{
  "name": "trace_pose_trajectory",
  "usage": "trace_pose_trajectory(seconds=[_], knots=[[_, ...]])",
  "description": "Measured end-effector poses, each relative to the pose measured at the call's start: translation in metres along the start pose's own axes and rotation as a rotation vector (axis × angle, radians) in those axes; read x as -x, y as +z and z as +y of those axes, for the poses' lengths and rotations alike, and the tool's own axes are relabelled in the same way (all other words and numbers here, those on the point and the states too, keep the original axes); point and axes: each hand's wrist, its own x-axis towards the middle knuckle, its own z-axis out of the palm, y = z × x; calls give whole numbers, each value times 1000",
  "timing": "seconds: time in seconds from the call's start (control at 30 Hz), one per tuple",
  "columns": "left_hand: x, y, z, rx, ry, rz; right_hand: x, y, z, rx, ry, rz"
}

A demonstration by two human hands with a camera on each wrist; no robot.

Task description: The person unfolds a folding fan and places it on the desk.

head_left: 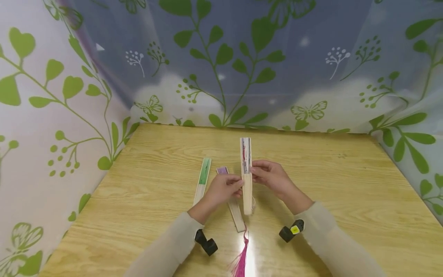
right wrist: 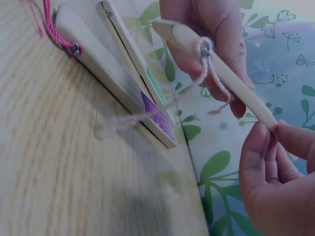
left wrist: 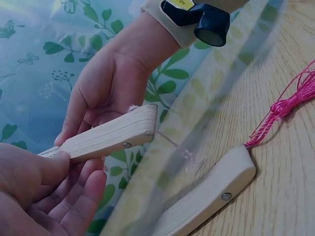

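Left hand (head_left: 221, 188) (right hand (head_left: 273, 177) too) on folded fan (head_left: 247, 194)

Three folded fans (head_left: 247, 194) (head_left: 236, 215) (head_left: 205, 173) — two hands (head_left: 221, 188) (head_left: 275, 180)

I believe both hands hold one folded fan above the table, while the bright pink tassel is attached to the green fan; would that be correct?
Not quite: the bright pink tassel is attached to the purple fan, not the green fan, as the right wrist view shows. The left hand and right hand hold one folded fan above the table.
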Motion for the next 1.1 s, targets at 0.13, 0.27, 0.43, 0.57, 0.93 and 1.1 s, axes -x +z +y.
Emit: trace_pose_trajectory(seconds=[0.13, 0.27, 0.43, 0.57, 0.93, 1.1], knots=[[-1, 1, -1, 23, -13, 26, 0, 2, 0, -37, -5, 20], [-4, 2, -1, 53, -17, 43, -1, 5, -1, -66, -9, 40], [-5, 3, -4, 64, -18, 49, 1, 9, -2, -105, -2, 69], [-4, 4, -7, 71, -16, 49, 2, 11, -1, -142, -2, 88], [-4, 5, -5, 163, -28, 100, 2, 7, -2, -201, -10, 161], [-5, 6, -5, 162, -36, 89, 2, 7, -1, -215, 3, 185]])
